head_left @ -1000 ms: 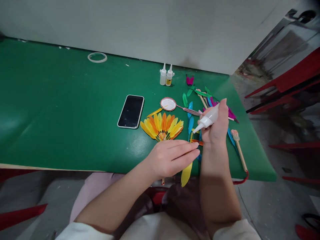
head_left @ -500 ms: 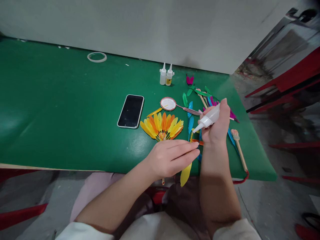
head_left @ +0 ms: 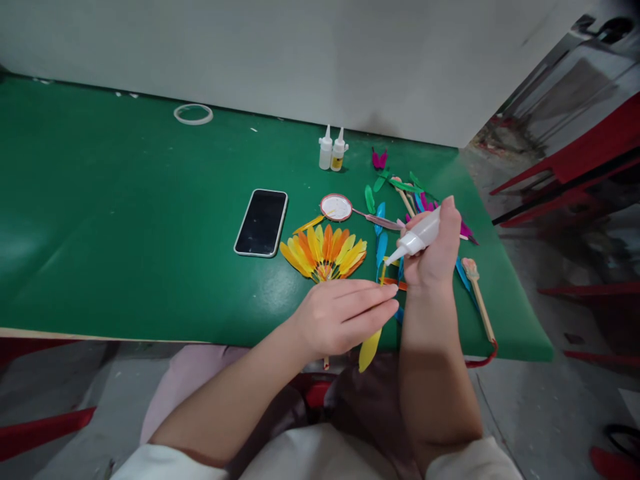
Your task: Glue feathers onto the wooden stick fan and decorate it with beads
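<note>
My right hand (head_left: 434,250) grips a small white glue bottle (head_left: 418,238), nozzle pointing down-left toward my left fingertips. My left hand (head_left: 343,315) is closed in a pinch on a yellow feather (head_left: 370,347) that hangs past the table's front edge. Just beyond my left hand lies a fan of yellow and orange feathers (head_left: 325,252) on the green table (head_left: 125,220). Loose blue, green and magenta feathers (head_left: 383,230) are scattered around my right hand.
A black phone (head_left: 262,222) lies left of the fan. A round white disc on a stick (head_left: 337,207) and two small glue bottles (head_left: 333,151) stand behind it. A wooden stick (head_left: 479,297) lies at the right; a white ring (head_left: 193,114) sits far back. Red chairs stand to the right.
The yellow feather's hanging end has shifted slightly left. Both hands otherwise stay where they were.
</note>
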Motion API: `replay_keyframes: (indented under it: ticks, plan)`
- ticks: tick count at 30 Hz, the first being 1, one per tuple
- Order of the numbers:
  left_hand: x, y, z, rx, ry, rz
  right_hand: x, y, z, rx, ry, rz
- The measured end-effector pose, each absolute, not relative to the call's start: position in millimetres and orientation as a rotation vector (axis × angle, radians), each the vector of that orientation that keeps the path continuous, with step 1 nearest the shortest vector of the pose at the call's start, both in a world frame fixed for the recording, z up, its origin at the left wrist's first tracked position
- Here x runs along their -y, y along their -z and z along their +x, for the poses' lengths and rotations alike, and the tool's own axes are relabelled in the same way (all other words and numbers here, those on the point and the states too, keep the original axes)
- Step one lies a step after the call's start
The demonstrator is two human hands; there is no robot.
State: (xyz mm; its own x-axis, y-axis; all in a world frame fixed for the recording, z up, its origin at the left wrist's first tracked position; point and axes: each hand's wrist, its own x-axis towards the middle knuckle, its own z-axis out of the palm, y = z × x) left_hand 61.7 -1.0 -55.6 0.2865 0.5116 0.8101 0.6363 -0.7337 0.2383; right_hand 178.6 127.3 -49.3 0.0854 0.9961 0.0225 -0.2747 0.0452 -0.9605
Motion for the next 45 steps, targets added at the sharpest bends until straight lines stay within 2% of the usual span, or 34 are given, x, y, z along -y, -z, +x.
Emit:
replay_keyframes:
  ticks: [9,18,45]
  plan:
    - [1.2,54.4,61.8,1.076,1.445,-2.420,-127.1,53.0,180.6,1.078,-1.169,-0.912]
    - [1.6,54.5,61.4,1.061,1.450,-2.428,-127.2,51.4,180.4,1.024,-1.158,-1.017]
    - [-0.7,56.6,61.1,1.054,1.457,-2.411,-123.6,45.0,180.8,1.033,-1.291,-0.924]
